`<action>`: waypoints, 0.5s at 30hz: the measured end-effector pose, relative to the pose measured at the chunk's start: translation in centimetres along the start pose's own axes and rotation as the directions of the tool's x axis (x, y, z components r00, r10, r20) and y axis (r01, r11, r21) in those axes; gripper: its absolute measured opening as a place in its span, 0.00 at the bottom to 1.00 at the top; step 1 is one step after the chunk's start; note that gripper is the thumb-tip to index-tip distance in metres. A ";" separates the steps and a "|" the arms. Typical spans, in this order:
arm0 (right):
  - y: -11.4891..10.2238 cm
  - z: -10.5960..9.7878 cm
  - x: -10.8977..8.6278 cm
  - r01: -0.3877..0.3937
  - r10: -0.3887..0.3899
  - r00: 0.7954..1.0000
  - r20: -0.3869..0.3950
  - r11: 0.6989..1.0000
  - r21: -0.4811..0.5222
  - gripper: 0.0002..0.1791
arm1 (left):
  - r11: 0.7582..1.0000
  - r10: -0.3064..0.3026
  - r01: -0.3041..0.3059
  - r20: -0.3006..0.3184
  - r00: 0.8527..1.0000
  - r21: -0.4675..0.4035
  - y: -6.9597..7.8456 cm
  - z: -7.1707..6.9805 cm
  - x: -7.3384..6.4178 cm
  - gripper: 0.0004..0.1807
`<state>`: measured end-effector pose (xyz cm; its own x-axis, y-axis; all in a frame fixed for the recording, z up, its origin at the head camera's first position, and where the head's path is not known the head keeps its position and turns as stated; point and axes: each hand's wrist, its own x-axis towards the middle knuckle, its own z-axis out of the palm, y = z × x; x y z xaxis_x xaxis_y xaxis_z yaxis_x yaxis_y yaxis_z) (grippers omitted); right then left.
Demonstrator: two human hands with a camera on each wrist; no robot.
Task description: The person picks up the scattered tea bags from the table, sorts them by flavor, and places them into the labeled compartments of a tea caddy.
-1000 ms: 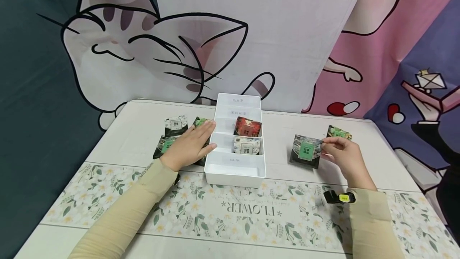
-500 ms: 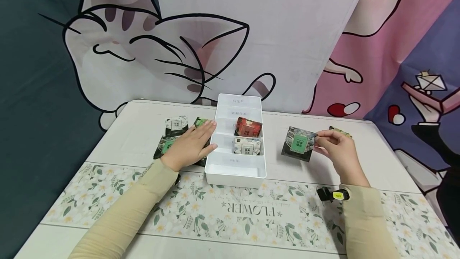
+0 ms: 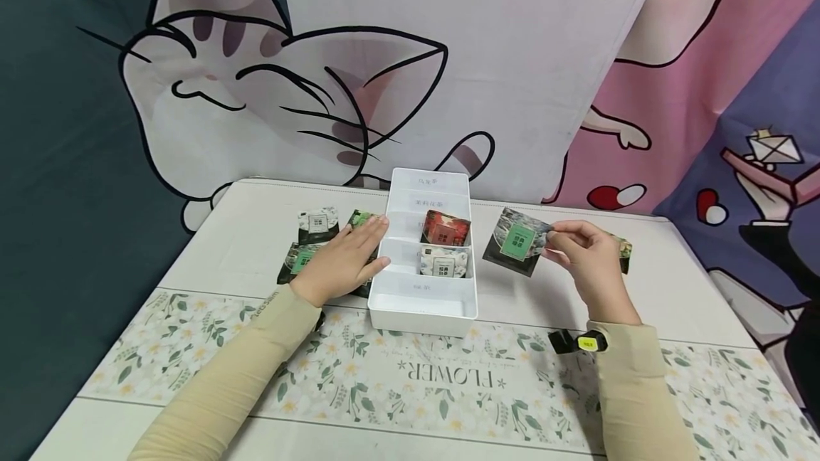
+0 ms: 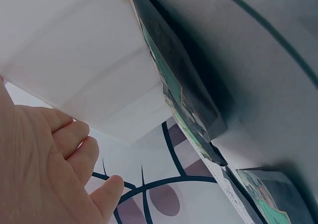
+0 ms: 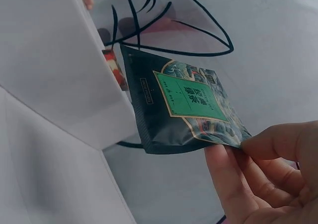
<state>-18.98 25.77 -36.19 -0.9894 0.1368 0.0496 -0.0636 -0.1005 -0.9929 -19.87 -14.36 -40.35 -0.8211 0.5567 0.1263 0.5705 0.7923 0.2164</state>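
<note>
Pinched by one edge between thumb and fingers, a dark tea sachet with a green label (image 3: 517,241) hangs above the table from my right hand (image 3: 588,262). To its left stands a white divided box (image 3: 423,321). Inside it, a red sachet (image 3: 445,229) sits one compartment behind a white sachet (image 3: 443,262); the front compartment holds nothing. My left hand (image 3: 342,260) rests with straight fingers against the box's left wall, as the left wrist view also shows. It partly hides several sachets lying there, among them a green-labelled sachet (image 3: 298,259) and a white-and-black sachet (image 3: 317,225).
A green-patterned sachet (image 3: 624,253) lies beyond my right hand, mostly hidden by it. A floral strip (image 3: 448,390) crosses the table in front of the box. Behind the table hangs a cartoon-cat cloth (image 3: 512,77).
My right hand has carried the green-labelled sachet left and slightly up, closer to the box. The left hand keeps its place against the box.
</note>
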 end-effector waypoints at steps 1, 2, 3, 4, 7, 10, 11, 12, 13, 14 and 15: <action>0.0 0.1 0.0 0.000 0.000 1.000 0.002 1.000 0.001 0.04 | 1.000 0.000 0.000 0.001 1.000 -0.003 0.0 0.0 0.0 0.39; -0.1 0.3 0.0 0.000 0.000 1.000 0.006 1.000 0.004 0.04 | 1.000 0.000 0.000 0.001 1.000 -0.004 0.0 0.0 0.0 0.39; -0.1 0.4 -0.1 -0.001 0.001 1.000 0.012 1.000 0.008 0.04 | 1.000 0.000 0.000 0.000 1.000 -0.004 0.0 0.0 0.0 0.38; -0.2 0.5 -0.1 -0.001 0.001 1.000 0.018 1.000 0.010 0.04 | 1.000 0.001 -0.001 -0.001 1.000 -0.004 0.0 0.1 0.0 0.39; -0.3 1.0 -0.2 -0.001 0.001 0.999 0.038 1.000 0.005 0.05 | 1.000 0.003 -0.003 -0.005 1.000 -0.004 0.0 0.1 0.0 0.39; -0.3 1.6 -0.4 -0.006 0.006 0.998 0.061 1.000 -0.012 0.06 | 1.000 0.008 -0.008 -0.014 1.000 0.000 -0.1 0.1 -0.1 0.39; -0.3 1.8 -0.5 -0.005 0.006 0.998 0.070 1.000 -0.021 0.06 | 1.000 0.008 -0.008 -0.015 1.000 0.001 -0.1 0.2 0.0 0.39; -0.3 2.0 -0.6 -0.001 0.004 0.997 0.079 0.999 -0.035 0.06 | 1.000 0.008 -0.008 -0.015 1.000 0.000 -0.1 0.2 0.0 0.39; -0.3 2.2 -0.6 0.002 0.002 0.996 0.086 0.999 -0.047 0.07 | 1.000 0.008 -0.008 -0.017 1.000 -0.002 -0.1 0.2 0.0 0.39; -0.3 2.5 -0.7 0.008 -0.002 0.995 0.096 0.998 -0.057 0.07 | 1.000 0.007 -0.007 -0.016 1.000 -0.003 -0.1 0.2 0.0 0.39; -0.3 2.7 -0.8 0.013 -0.006 0.994 0.105 0.998 -0.065 0.07 | 1.000 0.006 -0.006 -0.014 1.000 -0.005 -0.1 0.2 0.0 0.39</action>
<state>-18.55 23.00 -35.65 -0.9972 0.0329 0.0666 -0.0677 -0.0343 -0.9971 -19.91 -14.42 -40.58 -0.8179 0.5577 0.1414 0.5752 0.7878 0.2202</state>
